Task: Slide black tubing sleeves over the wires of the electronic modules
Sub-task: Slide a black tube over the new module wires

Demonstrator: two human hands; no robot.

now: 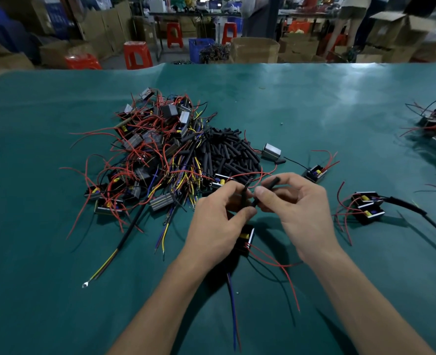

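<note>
On the green table mat (314, 103) I see a far-left heap of wired modules (145, 155) beside a pile of black sleeves (231, 149). Nearer, my left hand (217, 226) pinches a black wire (245, 192) while my right hand (299, 208) pinches a black tubing sleeve (270, 182), with one module (246, 239) hanging beneath them.

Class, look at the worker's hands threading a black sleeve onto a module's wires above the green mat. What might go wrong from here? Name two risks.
1. The right hand pinches the black sleeve only by its end, so it may slip from the grip or kink.
2. The module hangs below the left hand, with its red wires trailing on the mat; they could snag and tug the wire out of the sleeve.
</note>
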